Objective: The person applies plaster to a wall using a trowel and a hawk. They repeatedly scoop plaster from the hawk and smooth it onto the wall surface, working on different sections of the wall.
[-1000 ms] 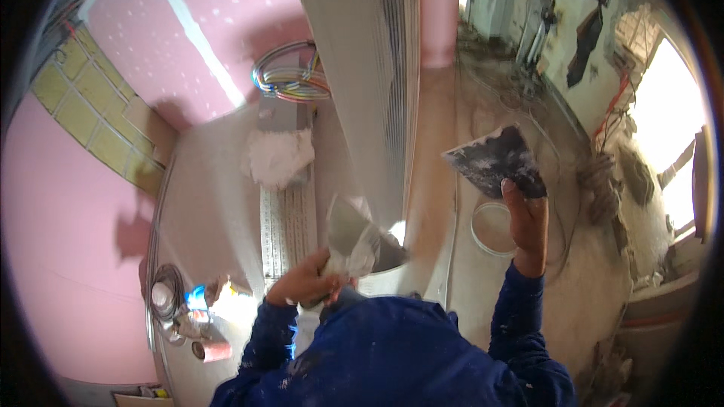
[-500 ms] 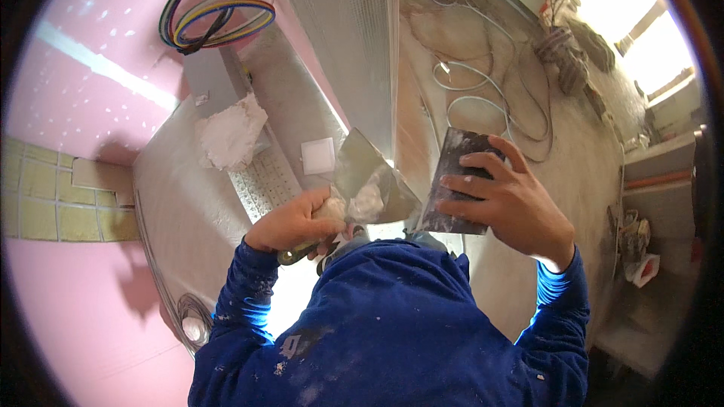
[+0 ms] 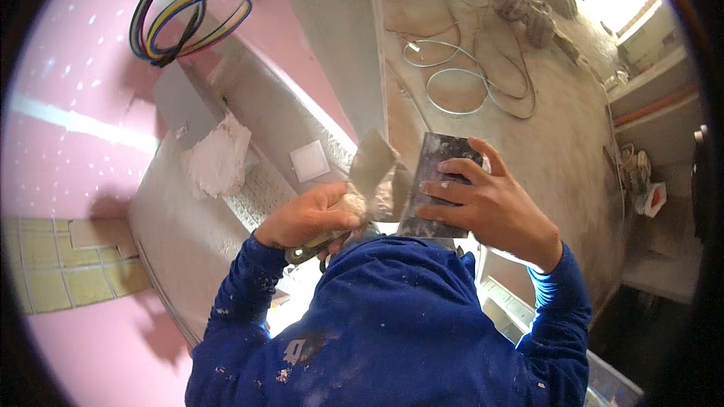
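My left hand (image 3: 309, 218) is closed round the handle of a putty knife, whose wide metal blade (image 3: 369, 160) points away from me. A lump of pale plaster (image 3: 384, 200) clings to the blade. To the right, my right hand (image 3: 501, 207) grips a dark, flat rectangular plastering blade (image 3: 437, 154) with whitish smears, fingers spread across its face. The two blades are side by side in front of my chest, their edges very near each other; I cannot tell whether they touch. My left fingertips are partly hidden.
A heap of white plaster (image 3: 219, 157) lies on the left, near a white square plate (image 3: 310, 160). Looped coloured cables (image 3: 243, 11) hang by the pink wall (image 3: 75, 53). A tall greyish wall edge (image 3: 343, 38) stands ahead. Pale cable loops (image 3: 430, 94) lie on the dusty floor.
My view has turned, so the surroundings sit further left and tilted. The putty knife has moved right and turned more upright, while the dark blade shifted slightly left; the two are closer. Both grips persist.
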### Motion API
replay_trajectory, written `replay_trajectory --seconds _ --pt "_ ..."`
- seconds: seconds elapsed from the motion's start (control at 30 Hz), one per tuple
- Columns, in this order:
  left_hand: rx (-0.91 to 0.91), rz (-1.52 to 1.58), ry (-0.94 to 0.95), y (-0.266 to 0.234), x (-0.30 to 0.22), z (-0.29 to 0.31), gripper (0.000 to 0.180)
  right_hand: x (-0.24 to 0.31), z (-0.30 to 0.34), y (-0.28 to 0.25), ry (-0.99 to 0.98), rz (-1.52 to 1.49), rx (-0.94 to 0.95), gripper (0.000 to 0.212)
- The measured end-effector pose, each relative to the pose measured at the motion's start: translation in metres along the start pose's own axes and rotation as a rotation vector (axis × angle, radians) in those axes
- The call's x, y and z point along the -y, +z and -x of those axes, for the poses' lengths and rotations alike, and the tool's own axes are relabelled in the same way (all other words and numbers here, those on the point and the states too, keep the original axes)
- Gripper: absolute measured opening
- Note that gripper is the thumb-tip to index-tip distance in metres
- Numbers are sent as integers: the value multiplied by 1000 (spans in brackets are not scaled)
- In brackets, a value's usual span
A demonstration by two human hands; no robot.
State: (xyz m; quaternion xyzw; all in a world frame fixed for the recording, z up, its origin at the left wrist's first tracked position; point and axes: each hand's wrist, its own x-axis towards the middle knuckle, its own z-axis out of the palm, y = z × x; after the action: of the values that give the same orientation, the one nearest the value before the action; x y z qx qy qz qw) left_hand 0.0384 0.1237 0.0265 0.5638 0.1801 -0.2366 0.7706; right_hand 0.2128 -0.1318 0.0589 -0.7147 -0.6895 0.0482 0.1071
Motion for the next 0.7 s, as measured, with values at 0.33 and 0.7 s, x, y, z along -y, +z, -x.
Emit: replay_trajectory --seconds 0.33,0.7 --pt "86 126 67 -23 42 13 49 21 0 62 100 -808 -370 55" --pt "-76 1 39 -32 49 29 49 -28 8 96 462 -659 -254 43"
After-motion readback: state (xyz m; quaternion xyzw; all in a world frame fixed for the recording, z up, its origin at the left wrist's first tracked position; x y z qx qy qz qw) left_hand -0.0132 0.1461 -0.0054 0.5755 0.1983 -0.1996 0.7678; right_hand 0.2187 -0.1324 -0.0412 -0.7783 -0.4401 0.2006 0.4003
